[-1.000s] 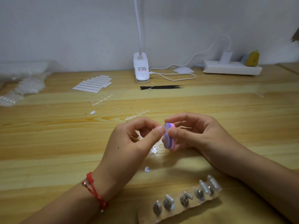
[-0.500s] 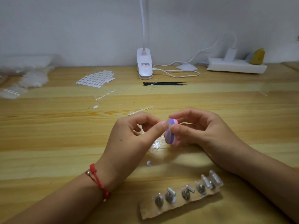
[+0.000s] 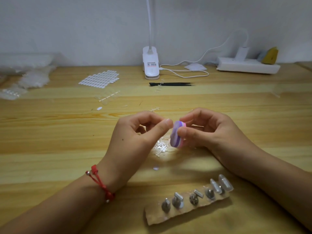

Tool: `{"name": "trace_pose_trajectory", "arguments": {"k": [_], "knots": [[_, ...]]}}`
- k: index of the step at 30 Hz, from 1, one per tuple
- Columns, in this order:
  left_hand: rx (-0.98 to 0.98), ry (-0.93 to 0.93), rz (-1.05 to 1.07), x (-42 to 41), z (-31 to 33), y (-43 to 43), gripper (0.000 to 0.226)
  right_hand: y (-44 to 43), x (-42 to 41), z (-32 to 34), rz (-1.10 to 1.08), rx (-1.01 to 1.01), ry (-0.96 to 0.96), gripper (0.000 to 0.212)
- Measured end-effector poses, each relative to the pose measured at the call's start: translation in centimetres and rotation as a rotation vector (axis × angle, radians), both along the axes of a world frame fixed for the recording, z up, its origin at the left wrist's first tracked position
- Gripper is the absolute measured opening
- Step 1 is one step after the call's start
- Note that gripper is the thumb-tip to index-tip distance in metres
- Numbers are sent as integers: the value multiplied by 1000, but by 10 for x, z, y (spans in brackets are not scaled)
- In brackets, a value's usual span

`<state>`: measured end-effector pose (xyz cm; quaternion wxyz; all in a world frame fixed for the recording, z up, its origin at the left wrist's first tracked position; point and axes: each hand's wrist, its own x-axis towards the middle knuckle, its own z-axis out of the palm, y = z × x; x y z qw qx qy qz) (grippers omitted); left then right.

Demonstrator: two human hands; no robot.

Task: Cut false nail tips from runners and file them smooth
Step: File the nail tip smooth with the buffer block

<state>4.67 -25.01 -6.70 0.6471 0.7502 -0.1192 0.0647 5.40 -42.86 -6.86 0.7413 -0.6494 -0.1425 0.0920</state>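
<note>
- Sanding block [image 3: 177, 136], purple and pink layers, is held on edge above the desk [image 3: 50, 132], abrasive face turned toward the left side. Judged: filing step in hand.
- Right grip [image 3: 212, 132] is clenched on the block, thumb on the near side and fingers curled behind. This leaves the upper edge bare for work.
- Left grip [image 3: 138, 135] has thumb and forefinger pinched together, touching the block's top edge. The false nail tip should sit between them but is too small to make out. A pinch this tight would keep a small curved part from flicking away.
- Both wrists rest low on the desk, probably to steady the strokes.
- Clear offcuts [image 3: 161, 147] lie directly beneath the block. One loose tip [image 3: 155, 168] lies nearer the body.
- Cardboard strip [image 3: 189, 210] with metal stands, near edge, right.
- Farther back: runner [image 3: 109, 97], sheet of tips [image 3: 99, 79], black tweezers [image 3: 170, 84], all well apart from the hands.
</note>
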Motion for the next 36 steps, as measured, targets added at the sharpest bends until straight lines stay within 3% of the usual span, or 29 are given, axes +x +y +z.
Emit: {"name": "trace_pose_trajectory", "arguments": {"k": [8,13,24,28,31,36], "knots": [[13,33,-44,0,1,1,25,-1,-1,2,51,-10,2,17],[2,59,-112,0,1,2,20,-2,2,-1,-24,17,12,24],[-19,41,-72,1,0,2,26,-2,0,2,58,-41,-3,24],[-11,35,-89,1,-1,2,26,-4,2,2,37,29,25,21],[-28,41,-62,1,-1,2,24,-5,1,3,107,-83,-8,20],[-57,60,-40,2,-1,3,28,-5,2,0,38,-14,21,20]]}}
